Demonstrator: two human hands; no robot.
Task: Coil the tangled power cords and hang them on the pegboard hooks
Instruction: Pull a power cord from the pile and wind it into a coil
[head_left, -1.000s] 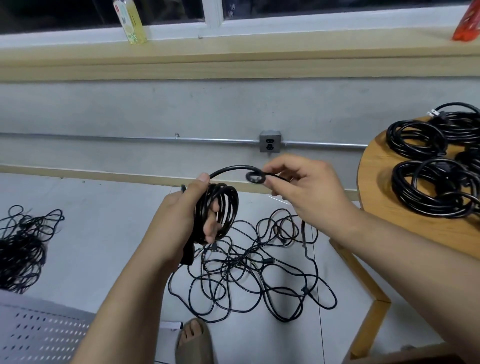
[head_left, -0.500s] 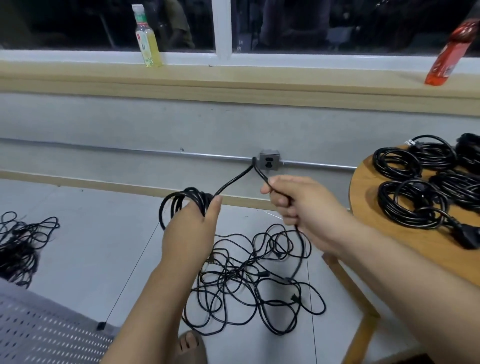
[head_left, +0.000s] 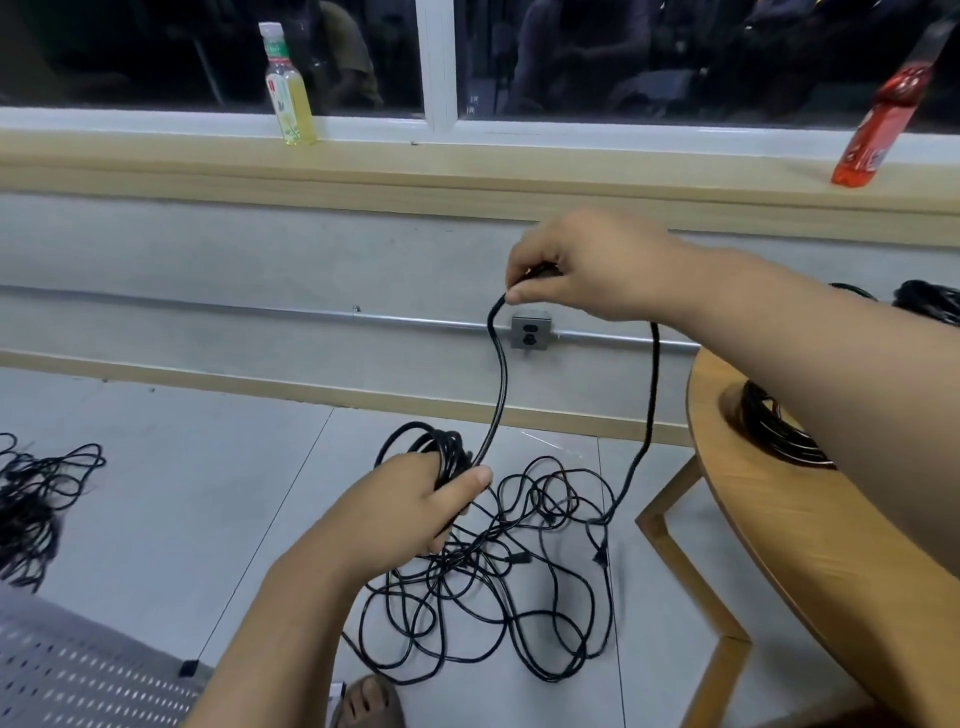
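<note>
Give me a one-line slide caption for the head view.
Left hand grips a coil of cord while the right hand pinches a raised loop above the tangle on the floor.

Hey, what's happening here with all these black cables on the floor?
A person is winding up a black power cord. Their left hand grips the coil, and their right hand pinches the cord higher up, with a loose length running down to the tangle on the floor. Much of that tangle is not yet coiled. Other coiled cords lie on the round wooden table at the right.
</note>
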